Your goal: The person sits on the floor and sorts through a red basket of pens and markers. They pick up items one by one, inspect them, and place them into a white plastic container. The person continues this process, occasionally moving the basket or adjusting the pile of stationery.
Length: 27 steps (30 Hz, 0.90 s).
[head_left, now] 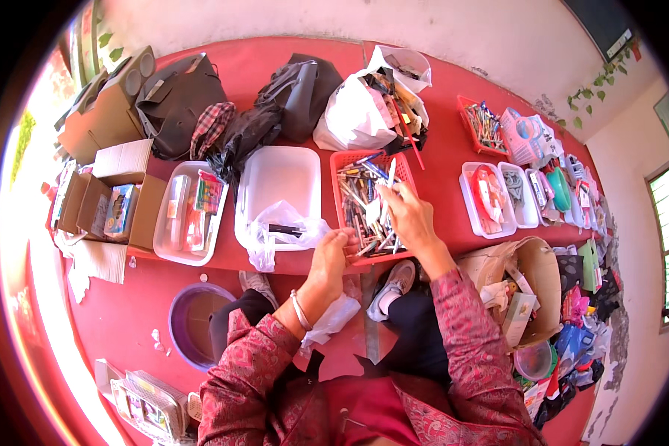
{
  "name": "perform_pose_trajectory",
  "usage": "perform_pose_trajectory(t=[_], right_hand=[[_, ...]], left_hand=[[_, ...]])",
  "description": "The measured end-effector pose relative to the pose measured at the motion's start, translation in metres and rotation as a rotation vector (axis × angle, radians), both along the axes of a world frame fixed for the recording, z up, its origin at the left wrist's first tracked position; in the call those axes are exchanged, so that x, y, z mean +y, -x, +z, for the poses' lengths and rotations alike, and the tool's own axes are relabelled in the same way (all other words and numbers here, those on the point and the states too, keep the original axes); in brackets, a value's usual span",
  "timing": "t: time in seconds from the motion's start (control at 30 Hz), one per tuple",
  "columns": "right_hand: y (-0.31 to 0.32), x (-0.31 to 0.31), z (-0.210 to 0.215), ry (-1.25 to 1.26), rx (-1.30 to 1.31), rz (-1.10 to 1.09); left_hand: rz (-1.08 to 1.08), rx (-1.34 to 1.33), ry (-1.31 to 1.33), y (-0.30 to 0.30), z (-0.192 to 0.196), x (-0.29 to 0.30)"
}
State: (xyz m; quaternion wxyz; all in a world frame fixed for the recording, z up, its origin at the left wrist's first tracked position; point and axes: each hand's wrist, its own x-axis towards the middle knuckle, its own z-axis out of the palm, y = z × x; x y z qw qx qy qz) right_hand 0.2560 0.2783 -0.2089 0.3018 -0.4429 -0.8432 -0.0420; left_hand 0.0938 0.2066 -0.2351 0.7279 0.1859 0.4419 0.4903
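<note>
A red plastic basket (337, 162) full of pens (358, 189) and other slim sticks stands in front of me. Over its right side, my right hand (412, 221) reaches in with fingers pinched around a slim white piece (392, 172); its kind is unclear. Another white piece (372, 211) lies just left of those fingers. My left hand (333, 259) is at the basket's near left corner, fingers curled together; whatever they may hold is hidden. Beside it, a thin clear plastic bag (267, 241) with dark pens inside lies over the front of a white tray (279, 175).
Left are a clear bin (172, 249) of packets and an open cardboard box (145, 212). Black bags (182, 104) and a white bag (349, 119) stand behind. At right are a smaller red basket (468, 111), white trays (477, 227) and a large carton (546, 297). A purple bucket (178, 327) sits below.
</note>
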Motion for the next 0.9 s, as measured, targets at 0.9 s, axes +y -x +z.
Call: perform_pose_trajectory(t=[0.9], right_hand=[[-0.001,-0.048,0.018,0.766,1.063,0.102]], left_hand=[[-0.591,0.191,-0.473,0.0,0.03,0.002]])
